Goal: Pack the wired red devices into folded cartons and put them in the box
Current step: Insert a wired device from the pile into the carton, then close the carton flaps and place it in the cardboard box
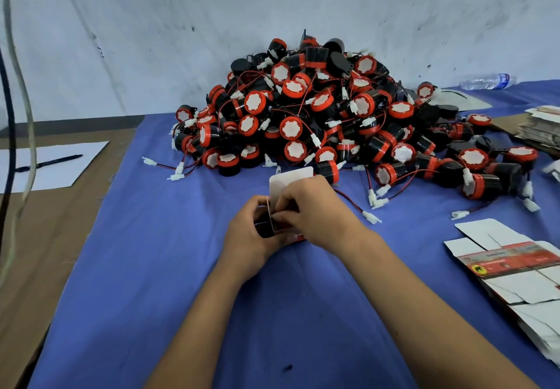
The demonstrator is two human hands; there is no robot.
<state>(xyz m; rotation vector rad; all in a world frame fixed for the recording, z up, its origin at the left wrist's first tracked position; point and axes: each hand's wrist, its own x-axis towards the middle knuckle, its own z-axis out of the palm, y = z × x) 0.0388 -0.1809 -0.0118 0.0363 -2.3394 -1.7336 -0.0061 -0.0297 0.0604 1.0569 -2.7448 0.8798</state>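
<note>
A large heap of red-and-black round devices (pixel 318 112) with red-black wires and white plugs lies on the blue cloth (pixel 151 267) against the wall. In front of it, both hands hold one small carton (pixel 289 181) whose white flap stands up. My left hand (pixel 253 231) grips the carton's left side, where a dark device shows inside. My right hand (pixel 309 206) pinches the carton's edge from the right. A wire with a white plug (pixel 371 216) trails right from under my right hand. The box is not in view.
Flat unfolded cartons (pixel 512 267) are stacked at the right edge, with more printed card (pixel 542 128) farther back. A water bottle (pixel 488 81) lies by the wall. On the left are a white sheet (pixel 60 164) with a pen (pixel 48 162) and hanging cables (pixel 12 115).
</note>
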